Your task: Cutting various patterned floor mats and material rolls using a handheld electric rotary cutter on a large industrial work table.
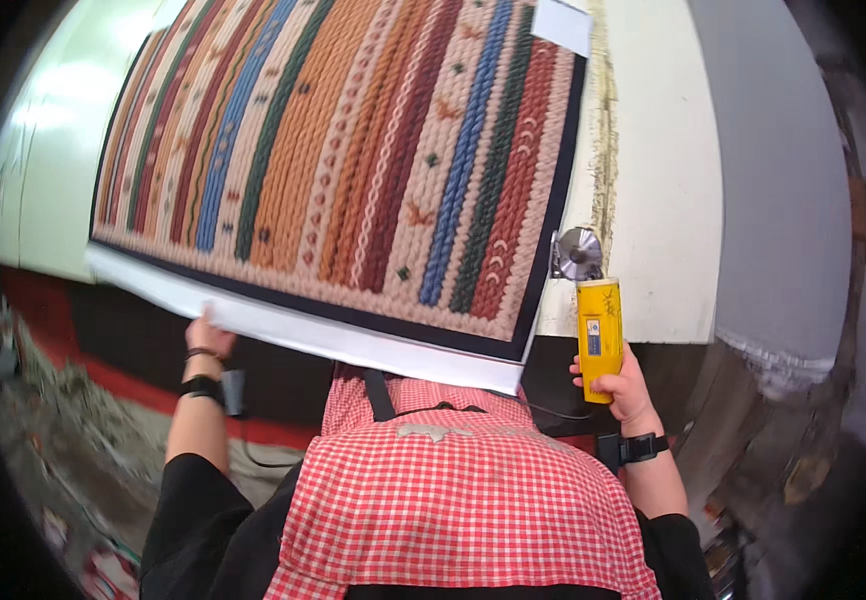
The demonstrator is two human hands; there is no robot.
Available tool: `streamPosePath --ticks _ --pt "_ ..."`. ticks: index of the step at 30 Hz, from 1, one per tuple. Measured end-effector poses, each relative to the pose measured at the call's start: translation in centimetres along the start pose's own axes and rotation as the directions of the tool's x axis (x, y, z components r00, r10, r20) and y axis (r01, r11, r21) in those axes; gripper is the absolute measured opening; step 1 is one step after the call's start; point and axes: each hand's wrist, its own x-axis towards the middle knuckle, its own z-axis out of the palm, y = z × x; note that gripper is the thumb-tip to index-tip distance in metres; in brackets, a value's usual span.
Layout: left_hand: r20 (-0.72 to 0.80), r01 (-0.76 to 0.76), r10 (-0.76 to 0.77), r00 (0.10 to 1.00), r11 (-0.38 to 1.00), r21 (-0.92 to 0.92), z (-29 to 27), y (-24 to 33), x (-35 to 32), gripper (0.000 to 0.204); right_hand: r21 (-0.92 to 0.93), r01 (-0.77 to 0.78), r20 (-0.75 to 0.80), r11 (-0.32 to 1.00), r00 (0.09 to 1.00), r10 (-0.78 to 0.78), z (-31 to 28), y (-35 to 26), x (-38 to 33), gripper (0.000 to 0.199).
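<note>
A striped, knit-patterned mat (pixel 353 160) with a black border and a white margin (pixel 303 335) lies over the near edge of the table. My left hand (pixel 210 335) is at the white margin's near left part, fingers against its edge; whether it pinches the edge is partly hidden. My right hand (pixel 621 385) is wrapped round the yellow body of an electric rotary cutter (pixel 601 335). The cutter's round metal blade (pixel 580 254) stands just right of the mat's black right border, near its lower right corner.
The white table (pixel 658 220) has a rough, worn strip (pixel 605 130) running along the mat's right side. A white patch (pixel 561 25) sits at the mat's upper right corner. Grey cloth (pixel 783 200) hangs at the right. A cord (pixel 558 412) trails below the cutter.
</note>
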Motion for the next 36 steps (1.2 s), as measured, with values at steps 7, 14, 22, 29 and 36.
streamPosePath --ticks 7,14,22,29,36 --pt "0.121 0.081 -0.081 0.989 0.997 0.002 15.3 -27.7 -16.5 0.039 -0.276 -0.098 0.230 0.956 0.959 0.165 -5.4 -5.0 2.4 0.068" --pt "0.215 0.288 -0.308 0.927 0.950 0.121 18.0 -37.0 -20.9 0.038 -0.612 0.138 0.340 0.778 0.935 0.102 -10.0 -4.1 2.6 0.064" --pt "0.245 0.149 -0.178 0.953 0.980 0.131 19.7 -42.8 -22.0 0.034 -0.807 0.246 0.399 0.536 0.897 0.189 -13.5 -3.0 1.7 0.064" --pt "0.207 0.021 -0.048 0.977 0.991 0.131 19.3 -45.7 -22.4 0.028 -0.854 0.311 0.424 0.416 0.880 0.213 -13.9 -1.7 1.3 0.068" --pt "0.164 -0.067 0.057 0.985 0.996 0.055 19.8 -46.5 -23.0 0.023 -0.806 0.415 0.510 0.423 0.849 0.139 -13.4 -0.4 2.0 0.068"
